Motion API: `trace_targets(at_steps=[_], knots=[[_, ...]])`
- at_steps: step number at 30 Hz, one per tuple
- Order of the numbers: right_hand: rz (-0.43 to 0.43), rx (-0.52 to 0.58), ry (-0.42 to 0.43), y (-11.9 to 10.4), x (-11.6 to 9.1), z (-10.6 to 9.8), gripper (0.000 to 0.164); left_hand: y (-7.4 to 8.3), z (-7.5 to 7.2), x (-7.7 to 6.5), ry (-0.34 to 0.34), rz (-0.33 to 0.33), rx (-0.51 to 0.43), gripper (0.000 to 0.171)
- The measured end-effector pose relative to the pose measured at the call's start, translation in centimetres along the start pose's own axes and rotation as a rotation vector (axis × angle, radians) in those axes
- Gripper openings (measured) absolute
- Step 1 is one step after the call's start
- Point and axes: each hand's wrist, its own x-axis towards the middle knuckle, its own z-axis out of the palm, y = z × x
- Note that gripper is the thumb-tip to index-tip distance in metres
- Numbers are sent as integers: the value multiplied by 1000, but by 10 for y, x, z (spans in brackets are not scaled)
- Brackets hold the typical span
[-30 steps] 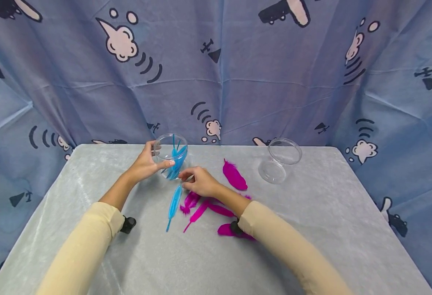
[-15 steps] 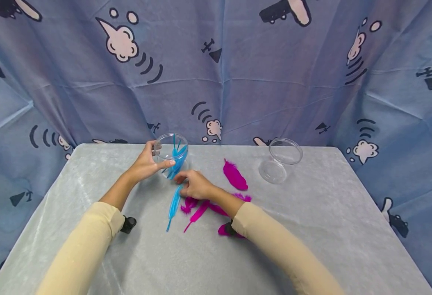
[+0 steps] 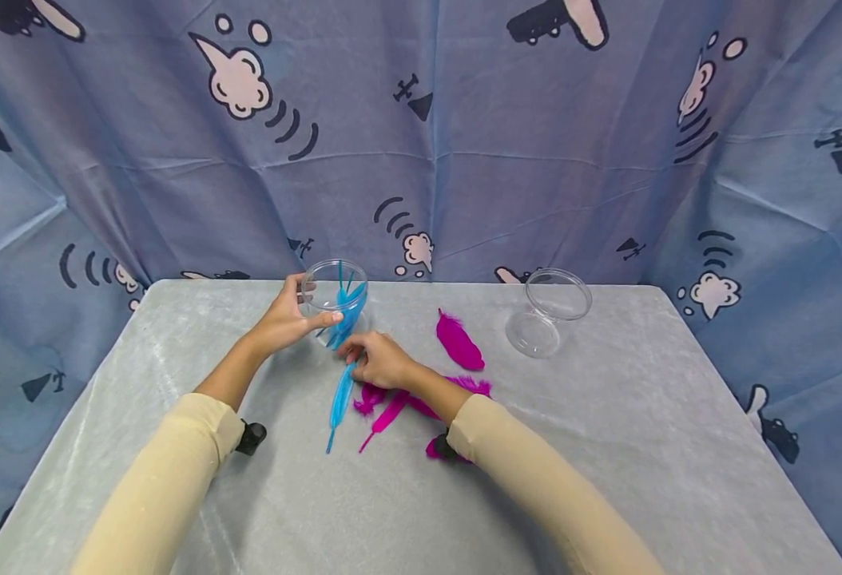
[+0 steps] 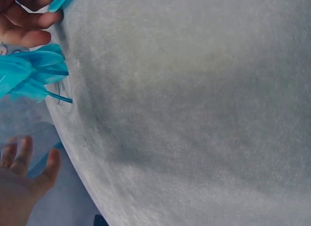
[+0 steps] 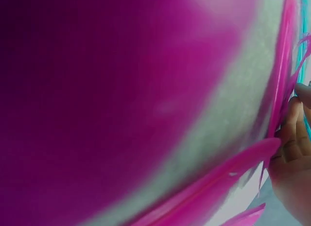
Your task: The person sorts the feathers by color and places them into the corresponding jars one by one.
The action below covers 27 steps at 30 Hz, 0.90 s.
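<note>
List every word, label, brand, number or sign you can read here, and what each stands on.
None: no readable text shows in any view.
The curtain bears only printed drawings, such as puffs and curved lines, no lettering.
No label shows on the held cup, the other cup or the feathers.
Any marking on the black wrist cameras is too small to read.

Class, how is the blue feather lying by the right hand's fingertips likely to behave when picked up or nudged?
The blue feather looks thin and slender, so it is probably light. Its bare quill looks straight, suggesting that end may stay fairly stiff. It lies along the table, so a nudge would likely slide it rather than roll it.
</note>
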Motion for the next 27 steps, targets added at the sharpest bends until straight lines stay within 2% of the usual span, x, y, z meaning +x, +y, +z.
trace_targets(at_steps=[7,12,27], knots=[[-5,1,4,0,0,0,18,-1,1,1,3,-6,-5,98],[0,42,2,0,-2,-4,17,0,1,1,4,-6,-8,98],[-17,119,-1,-8,-10,-39,19,0,1,0,3,-15,-7,97]])
